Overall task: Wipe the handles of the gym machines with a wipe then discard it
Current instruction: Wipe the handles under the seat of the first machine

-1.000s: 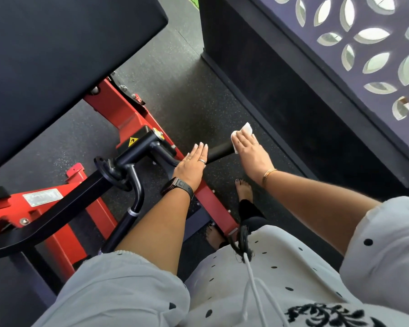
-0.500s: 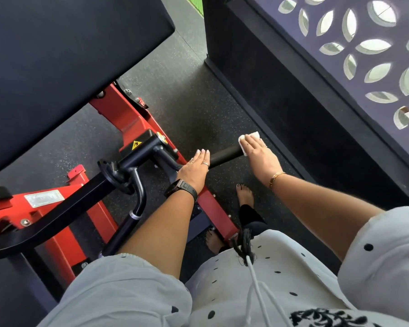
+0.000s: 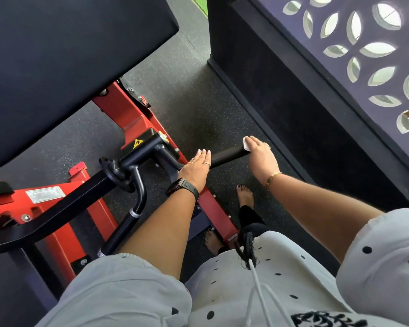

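A black handle (image 3: 227, 155) sticks out to the right from the red and black gym machine (image 3: 128, 128). My right hand (image 3: 261, 156) covers the handle's outer end and presses a small white wipe (image 3: 246, 143) against it; only a corner of the wipe shows under my fingers. My left hand (image 3: 196, 167) lies flat with straight fingers on the machine's arm at the handle's inner end, holding nothing. A second black handle (image 3: 128, 223) hangs down to the left of my left forearm.
A large black pad (image 3: 64, 60) fills the upper left. A dark wall base and a purple cut-out screen (image 3: 354, 67) stand close on the right. Dark rubber floor (image 3: 194, 102) lies between them. My feet (image 3: 244, 195) stand beside the machine's red base rail.
My right hand has slid the wipe a little along the handle's outer end and now covers more of it. My left hand keeps its place on the machine's arm.
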A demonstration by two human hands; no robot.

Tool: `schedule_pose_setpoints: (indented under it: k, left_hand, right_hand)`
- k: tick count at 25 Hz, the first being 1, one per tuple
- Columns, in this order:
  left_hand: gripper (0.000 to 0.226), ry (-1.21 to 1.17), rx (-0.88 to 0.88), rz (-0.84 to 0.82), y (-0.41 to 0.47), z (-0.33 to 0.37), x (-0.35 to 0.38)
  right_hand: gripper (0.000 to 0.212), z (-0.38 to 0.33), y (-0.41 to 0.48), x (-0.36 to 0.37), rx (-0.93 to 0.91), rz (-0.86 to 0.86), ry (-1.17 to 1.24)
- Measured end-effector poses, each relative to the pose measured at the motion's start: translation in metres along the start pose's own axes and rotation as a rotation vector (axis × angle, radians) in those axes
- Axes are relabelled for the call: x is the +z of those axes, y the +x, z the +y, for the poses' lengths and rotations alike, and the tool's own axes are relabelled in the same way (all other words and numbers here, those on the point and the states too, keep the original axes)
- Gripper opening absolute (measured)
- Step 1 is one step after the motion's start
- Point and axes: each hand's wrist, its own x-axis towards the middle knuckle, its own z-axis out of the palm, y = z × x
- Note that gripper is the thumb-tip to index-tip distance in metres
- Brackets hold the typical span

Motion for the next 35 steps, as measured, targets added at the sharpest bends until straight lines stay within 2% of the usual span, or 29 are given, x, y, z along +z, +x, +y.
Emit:
schedule_pose_setpoints:
  k: [2, 4, 6, 8, 10, 12, 14, 17, 20, 23, 25, 27, 28, 31, 33, 35]
  left_hand:
    - [0.058, -0.003, -0.004, 0.001, 0.0, 0.001, 0.0]
    - [0.058, -0.004, -0.004, 0.006, 0.0, 0.001, 0.001]
    - [0.059, -0.003, -0.004, 0.016, 0.0, 0.001, 0.003]
    - [0.059, 0.003, -0.006, 0.024, 0.001, 0.001, 0.004]
    - [0.059, 0.005, -0.006, 0.019, 0.001, 0.002, 0.003]
    - [0.059, 0.015, -0.005, 0.017, 0.001, 0.003, 0.003]
    - [0.058, 0.015, -0.01, 0.02, 0.001, 0.003, 0.003]
    - [0.059, 0.01, -0.013, 0.021, 0.0, 0.003, 0.002]
    - [0.059, 0.016, -0.012, 0.021, -0.001, 0.005, 0.001]
    - [0.058, 0.026, -0.018, 0.027, -0.001, 0.005, 0.0]
    - [0.059, 0.021, -0.023, 0.029, -0.001, 0.006, 0.0]
    - [0.059, 0.014, -0.025, 0.028, -0.001, 0.006, 0.0]
    - [0.059, 0.014, -0.027, 0.028, -0.002, 0.007, 0.0]
    - [0.059, 0.022, -0.02, 0.02, -0.001, 0.006, -0.001]
    - [0.059, 0.027, -0.023, 0.016, -0.001, 0.005, 0.0]
    - [0.059, 0.029, -0.024, 0.031, -0.001, 0.005, 0.0]
  right_hand:
    - [0.065, 0.003, -0.018, 0.004, -0.005, 0.057, 0.044]
    - [0.064, 0.003, -0.016, 0.007, -0.071, 0.046, 0.021]
    - [0.059, -0.001, 0.003, 0.008, -0.071, -0.063, -0.004]
    - [0.045, -0.005, 0.029, 0.004, -0.025, -0.197, 0.004]
    - [0.037, -0.006, 0.045, -0.003, 0.112, -0.26, 0.058]
    - [0.038, -0.002, 0.04, -0.004, 0.359, -0.22, 0.218]
    - [0.036, -0.001, 0.02, 0.003, 0.526, -0.09, 0.418]
    - [0.034, -0.006, 0.008, 0.008, 0.471, 0.08, 0.596]
    - [0.031, -0.012, 0.023, 0.004, 0.455, -0.059, 0.656]
    - [0.029, -0.01, 0.033, 0.004, 0.637, -0.085, 0.85]
    - [0.035, -0.011, 0.027, 0.005, 0.74, 0.004, 0.817]
    - [0.03, -0.013, 0.022, 0.008, 0.665, 0.119, 0.72]
    - [0.029, -0.016, 0.021, 0.008, 0.605, 0.129, 0.757]
    - [0.029, -0.018, 0.032, 0.001, 0.527, -0.048, 0.883]
    - [0.028, -0.01, 0.04, -0.004, 0.63, -0.173, 0.97]
    - [0.023, -0.002, 0.04, -0.008, 0.711, -0.202, 0.958]
